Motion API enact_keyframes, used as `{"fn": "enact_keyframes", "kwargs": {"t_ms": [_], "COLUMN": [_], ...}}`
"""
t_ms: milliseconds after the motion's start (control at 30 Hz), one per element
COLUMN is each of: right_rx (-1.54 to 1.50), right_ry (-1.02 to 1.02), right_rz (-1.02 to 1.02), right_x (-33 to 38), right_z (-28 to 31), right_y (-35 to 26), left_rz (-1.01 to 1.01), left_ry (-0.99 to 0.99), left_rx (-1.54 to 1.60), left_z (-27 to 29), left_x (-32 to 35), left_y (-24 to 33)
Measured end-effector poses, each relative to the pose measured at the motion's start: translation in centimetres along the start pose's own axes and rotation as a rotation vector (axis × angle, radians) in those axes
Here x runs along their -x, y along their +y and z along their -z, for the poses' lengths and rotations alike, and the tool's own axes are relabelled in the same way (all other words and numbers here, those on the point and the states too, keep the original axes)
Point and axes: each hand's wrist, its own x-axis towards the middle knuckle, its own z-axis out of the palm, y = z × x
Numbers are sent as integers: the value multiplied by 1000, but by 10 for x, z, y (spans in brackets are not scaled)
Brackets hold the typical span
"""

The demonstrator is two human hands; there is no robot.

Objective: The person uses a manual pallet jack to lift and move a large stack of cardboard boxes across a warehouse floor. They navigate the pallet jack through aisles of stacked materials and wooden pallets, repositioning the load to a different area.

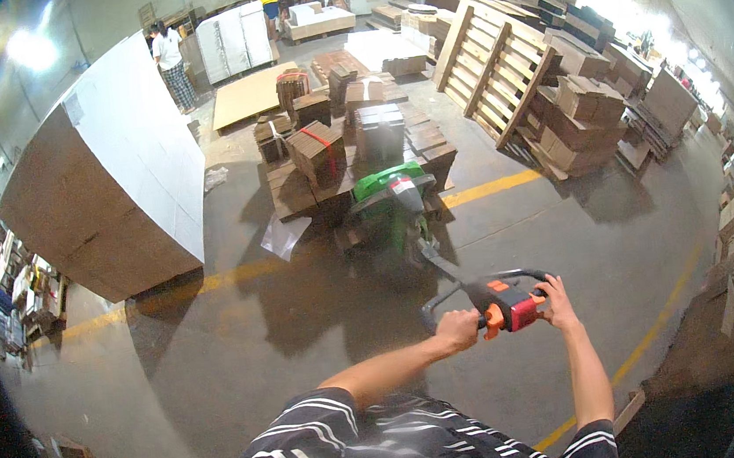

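Both my hands are on the control handle of a green electric pallet jack. My left hand is wrapped round the handle's left grip, beside an orange lever. On the other side, my right hand curls round the right grip, next to the red end of the control head. The jack's body stands ahead of me, close against a low load of stacked brown cardboard. Strapped bundles of cardboard sit on top of that load. Whether the forks are under it is hidden.
A tall white and brown stack rises at the left. A wooden pallet leans on cardboard piles at the right. Loose white sheet lies near the load. Two people stand farther back. Yellow lines mark the floor.
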Motion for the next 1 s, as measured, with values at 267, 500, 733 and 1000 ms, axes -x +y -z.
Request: {"fn": "enact_keyframes", "kwargs": {"t_ms": [267, 500, 733, 1000], "right_rx": [5, 60, 50, 104], "right_ry": [-5, 51, 151, 139], "right_rz": [-117, -284, -458, -415], "right_x": [79, 135, 177, 196], "right_z": [80, 106, 108, 143], "right_y": [-125, -240, -335, -448], "left_rz": [-221, -279, -379, -447], "left_ry": [-57, -221, -298, -323], "left_rx": [190, 278, 274, 270], "left_z": [91, 166, 219, 308], "left_x": [82, 145, 191, 248], "left_y": [16, 9, -15, -31]}}
